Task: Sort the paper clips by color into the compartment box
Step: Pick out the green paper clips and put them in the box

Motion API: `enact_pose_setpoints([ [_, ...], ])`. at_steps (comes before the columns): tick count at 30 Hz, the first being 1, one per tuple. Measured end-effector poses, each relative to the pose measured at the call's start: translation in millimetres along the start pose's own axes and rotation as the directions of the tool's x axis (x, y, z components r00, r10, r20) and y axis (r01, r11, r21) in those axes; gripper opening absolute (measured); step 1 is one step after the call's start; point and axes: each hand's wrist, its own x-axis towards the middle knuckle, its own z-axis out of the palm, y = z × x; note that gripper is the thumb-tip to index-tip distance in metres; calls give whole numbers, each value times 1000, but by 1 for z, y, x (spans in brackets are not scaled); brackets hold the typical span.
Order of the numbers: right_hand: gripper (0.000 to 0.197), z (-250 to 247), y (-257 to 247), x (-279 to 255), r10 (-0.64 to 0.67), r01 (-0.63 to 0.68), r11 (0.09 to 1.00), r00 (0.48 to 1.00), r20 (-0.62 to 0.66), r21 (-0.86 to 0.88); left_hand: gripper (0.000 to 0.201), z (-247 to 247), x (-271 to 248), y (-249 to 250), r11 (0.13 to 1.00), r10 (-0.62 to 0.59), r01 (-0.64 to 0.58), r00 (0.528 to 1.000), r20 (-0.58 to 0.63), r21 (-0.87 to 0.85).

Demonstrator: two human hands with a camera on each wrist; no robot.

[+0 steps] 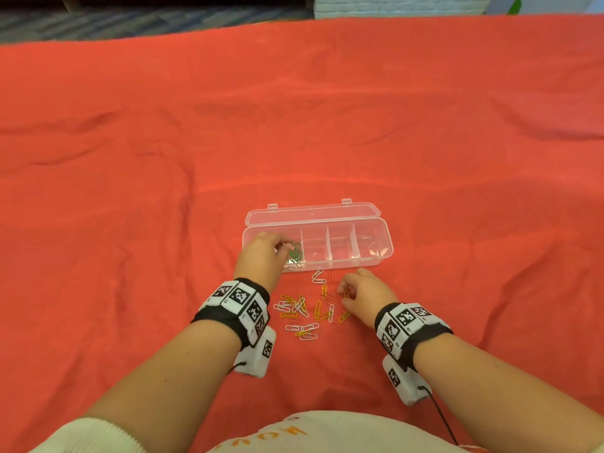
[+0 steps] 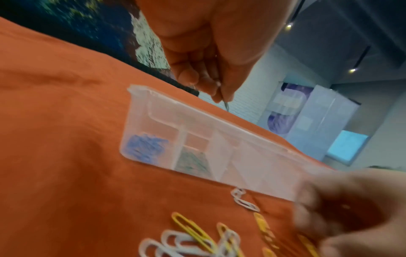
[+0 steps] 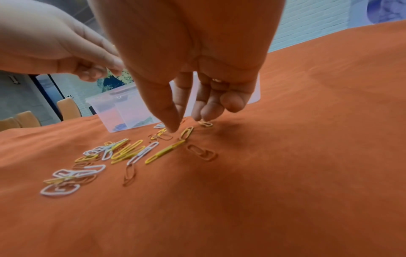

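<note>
Clear plastic compartment box (image 1: 372, 238) is sitting open at frame centre, your hands working its near edge.
Your left hand (image 1: 258, 258) is pinching a green clip (image 2: 226, 106) over the box's left end; your right hand (image 1: 366, 289) is reaching, fingers loosely spread, into scattered paper clips (image 1: 307, 310) below; red cloth (image 1: 130, 142) is lying open all round.

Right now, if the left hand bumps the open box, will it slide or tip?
The box looks thin, clear and nearly empty, so probably light; likely to slide on the cloth. It sits low and long, so tipping seems unlikely.

The red cloth (image 1: 294, 109) lies bare all around. Near the front, the clear box (image 1: 376, 253) and loose paper clips (image 1: 307, 312) sit close together, with both hands crowding that spot
</note>
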Motion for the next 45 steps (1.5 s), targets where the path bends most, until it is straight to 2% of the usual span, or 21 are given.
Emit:
enact_pose_setpoints([
  [2,19,-3,3,-1,23,-23,1000,1000,-15,3,22,-2,8,-6,998,-24,24,1000,1,50],
  [6,22,-8,12,-3,73,-72,997,997,-37,9,25,5,14,-11,984,-41,27,996,79,174],
  [12,26,-10,22,-3,127,-125,992,989,-77,31,26,11,18,-10,991,-48,37,995,86,127],
  [14,25,-8,23,-1,144,-140,989,987,-74,55,23,10,16,-11,995,-3,-1,999,41,95],
  [17,25,-4,24,2,160,-153,983,985,-69,102,17,10,4,-9,991,128,-129,991,25,47],
  [19,24,-2,23,5,168,-158,979,983,-73,126,14,15,-8,-9,974,225,-227,969,101,2],
  [21,19,0,21,6,176,-167,978,982,-68,125,13,21,-20,-13,957,275,-289,937,217,33],
  [24,10,0,15,7,199,-193,975,979,-48,110,12,31,-32,-25,950,221,-283,909,353,133],
  [28,3,-5,8,9,250,-250,966,968,9,63,17,37,-33,-44,956,79,-186,908,412,227],
  [31,23,-8,5,9,255,-256,966,966,34,43,22,38,-31,-51,957,28,-145,909,415,253],
  [33,30,-10,3,7,246,-248,968,969,33,47,25,40,-30,-53,951,14,-136,916,400,278],
  [36,27,-11,4,4,213,-212,971,977,7,114,25,41,-28,-54,943,-7,-121,924,382,310],
  [40,20,-7,4,2,177,-187,963,982,67,193,14,44,-27,-51,946,-14,-110,926,376,306],
  [43,34,-3,3,2,187,-195,968,980,65,156,11,46,-27,-52,957,-17,-99,918,396,272],
  [45,35,-3,-1,1,159,-162,986,985,71,40,11,47,-27,-52,958,-33,-88,911,410,272],
])
